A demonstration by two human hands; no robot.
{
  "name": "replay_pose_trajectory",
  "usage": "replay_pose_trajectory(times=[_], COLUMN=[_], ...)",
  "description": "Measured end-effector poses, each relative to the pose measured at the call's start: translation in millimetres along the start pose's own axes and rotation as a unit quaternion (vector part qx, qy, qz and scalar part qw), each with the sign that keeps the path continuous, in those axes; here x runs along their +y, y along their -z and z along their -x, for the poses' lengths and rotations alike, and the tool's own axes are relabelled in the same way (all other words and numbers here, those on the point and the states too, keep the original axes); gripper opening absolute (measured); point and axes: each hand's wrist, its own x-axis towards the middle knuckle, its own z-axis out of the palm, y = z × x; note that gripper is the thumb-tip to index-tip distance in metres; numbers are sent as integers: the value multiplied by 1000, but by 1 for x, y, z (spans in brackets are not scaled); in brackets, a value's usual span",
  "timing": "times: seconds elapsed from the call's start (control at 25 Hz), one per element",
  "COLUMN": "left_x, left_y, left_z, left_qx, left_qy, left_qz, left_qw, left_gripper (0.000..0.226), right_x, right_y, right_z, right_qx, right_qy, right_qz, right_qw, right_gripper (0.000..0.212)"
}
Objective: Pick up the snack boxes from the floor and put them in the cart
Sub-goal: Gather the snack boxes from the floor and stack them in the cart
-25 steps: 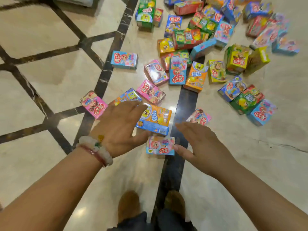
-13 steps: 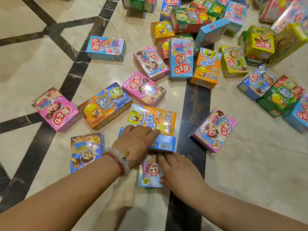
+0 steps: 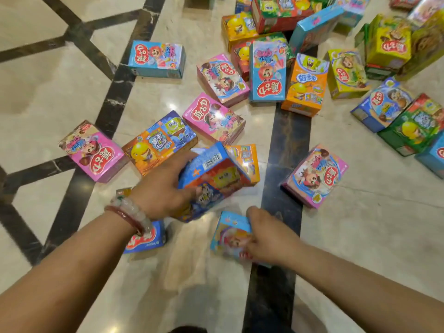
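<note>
My left hand [image 3: 163,188] grips an orange and blue snack box [image 3: 216,179] and has it tilted up off the marble floor. My right hand [image 3: 269,239] is curled over a light blue snack box [image 3: 228,234] lying flat on the floor just below. A blue box [image 3: 146,239] lies partly hidden under my left wrist. Pink boxes lie to the left [image 3: 93,150], ahead [image 3: 213,117] and to the right [image 3: 314,176]. No cart is in view.
Several more snack boxes are heaped at the top right [image 3: 382,46], with a blue one apart at upper left [image 3: 156,58]. An orange box [image 3: 158,143] lies just beyond my left hand. Dark inlay strips [image 3: 286,145] cross the pale floor.
My left hand has lifted and tilted the orange and blue box, which lay flat before. My right hand has closed over the light blue box. The camera has come closer to the floor.
</note>
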Motion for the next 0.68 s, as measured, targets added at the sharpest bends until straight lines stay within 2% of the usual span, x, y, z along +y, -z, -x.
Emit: replay_pose_trajectory(times=[0.08, 0.16, 0.2, 0.28, 0.36, 0.44, 0.52, 0.6, 0.68], left_x=[13, 34, 48, 84, 133, 189, 249, 312, 368], left_y=[25, 57, 72, 101, 131, 162, 201, 246, 289], left_z=[16, 41, 55, 85, 122, 167, 213, 254, 283], left_qx=[26, 66, 78, 87, 93, 108, 106, 100, 106], left_qy=[51, 96, 115, 138, 158, 190, 213, 220, 208], left_qz=[55, 95, 122, 199, 269, 315, 365, 407, 441], left_qw=[997, 989, 983, 966, 945, 923, 900, 881, 866], left_gripper=[74, 71, 68, 65, 59, 54, 62, 58, 49], right_x=[-3, -12, -18, -37, -61, -86, -112, -138, -160], right_y=[21, 51, 67, 104, 148, 197, 247, 296, 336], right_z=[28, 68, 89, 138, 195, 257, 324, 392, 447], right_qx=[17, 74, 102, 146, 157, 159, 157, 159, 170], right_qy=[-65, -115, -131, -140, -134, -118, -119, -118, -92], right_qz=[-92, -206, -280, -445, -562, -627, -661, -682, -694], right_qw=[993, 969, 946, 872, 801, 754, 724, 704, 693], right_gripper=[38, 36, 34, 26, 24, 27, 22, 20, 27])
